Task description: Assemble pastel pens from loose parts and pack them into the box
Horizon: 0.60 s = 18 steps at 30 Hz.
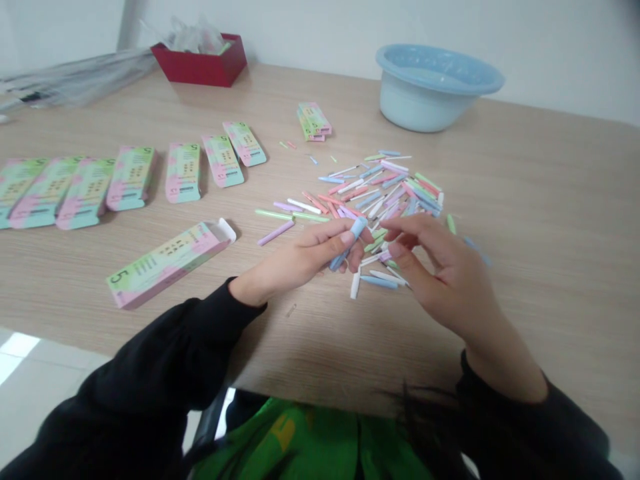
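My left hand [320, 250] is closed around a light blue pen-like tube [349, 243], held at a slant between thumb and fingers. To its right, my right hand [440, 267] hovers over the near side of a pile of pastel tubes [395, 183], thumb and forefinger apart, with nothing visible between them. Blue, pink, purple, green and white pieces make up the pile, some with thin white stems. Left of my left hand lies a long pastel carton [173, 263] marked 5, its white end flap open.
Several similar cartons [133, 177] lie in a row at left. A small stack of cartons [314, 121] is farther back. Behind stand a red box [203, 67] with clear plastic bags and a blue basin [425, 100]. Clear plastic wrapping [85, 77] lies at far left.
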### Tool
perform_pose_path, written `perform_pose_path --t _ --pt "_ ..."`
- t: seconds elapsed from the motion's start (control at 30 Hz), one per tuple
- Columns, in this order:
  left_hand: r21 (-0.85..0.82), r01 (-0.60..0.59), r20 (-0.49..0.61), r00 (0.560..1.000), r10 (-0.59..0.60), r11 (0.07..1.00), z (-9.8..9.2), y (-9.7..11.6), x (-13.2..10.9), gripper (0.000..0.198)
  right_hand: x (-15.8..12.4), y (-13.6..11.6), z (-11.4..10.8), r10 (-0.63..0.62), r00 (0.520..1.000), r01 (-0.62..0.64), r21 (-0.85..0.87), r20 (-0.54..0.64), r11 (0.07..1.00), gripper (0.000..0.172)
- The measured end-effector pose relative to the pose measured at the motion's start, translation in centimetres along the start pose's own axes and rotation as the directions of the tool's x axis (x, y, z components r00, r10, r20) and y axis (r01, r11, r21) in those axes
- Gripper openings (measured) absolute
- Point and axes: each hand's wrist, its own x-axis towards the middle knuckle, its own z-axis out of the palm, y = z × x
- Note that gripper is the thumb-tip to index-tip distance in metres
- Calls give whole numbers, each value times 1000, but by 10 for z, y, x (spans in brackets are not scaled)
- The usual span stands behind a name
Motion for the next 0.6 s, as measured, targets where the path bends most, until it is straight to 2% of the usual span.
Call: perform_pose_path --t 0.1,0.27,0.43,0.6 --pt "-106 -12 -43 999 8 994 1 5 -1 28 -3 4 5 -16 1000 16 -10 20 1000 23" --pt "-306 -31 -94 996 2 952 2 8 0 21 -7 11 12 46 998 -48 54 31 997 26" --pt "-364 -81 -121 992 39 928 0 10 2 22 -11 16 18 97 993 -104 100 71 990 21" --pt "-405 -82 -165 986 15 911 -4 12 3 18 -15 16 24 96 990 -105 86 101 991 20"
